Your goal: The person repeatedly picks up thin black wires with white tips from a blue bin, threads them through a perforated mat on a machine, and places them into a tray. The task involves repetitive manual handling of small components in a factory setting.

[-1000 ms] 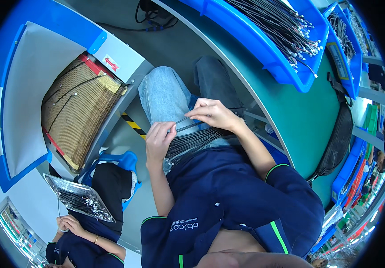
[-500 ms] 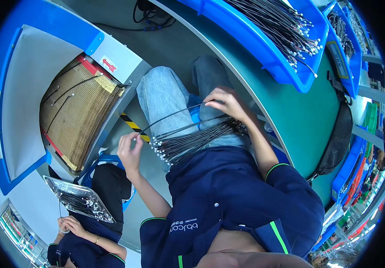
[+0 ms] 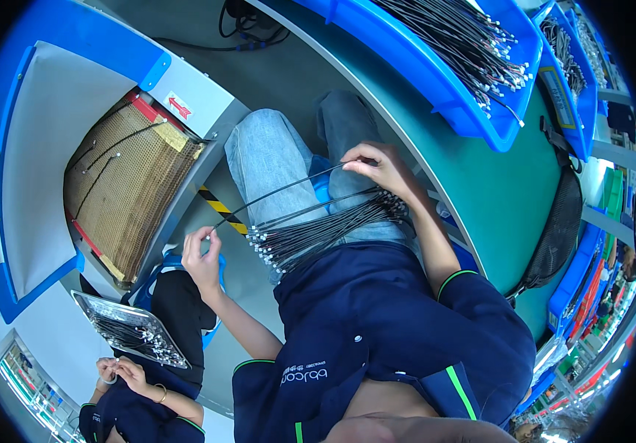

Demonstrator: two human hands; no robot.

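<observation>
A single black cable point(image 3: 273, 193) is stretched between my two hands above my lap. My left hand point(image 3: 202, 260) pinches one end, out past my left knee. At the other end my right hand point(image 3: 374, 164) has its fingers closed on the cable, over my right thigh. Across my thighs lies a bundle of black cables point(image 3: 318, 235) with small white connectors at both ends. Just above that bundle, a few more cables lie loosely in the same direction. The connectors within my fingertips are hidden.
On the left, cables lie on the brown mesh belt point(image 3: 122, 192) of a blue and white machine. A co-worker sits below it with a metal tray point(image 3: 132, 325) of cables. To the right is a green table point(image 3: 473, 192) bearing blue bins point(image 3: 480, 122) of cables and a black bag point(image 3: 558, 229).
My left hand has moved a little left and down, drawing the cable straighter. My right hand has shifted slightly right. The co-worker's hands have also moved.
</observation>
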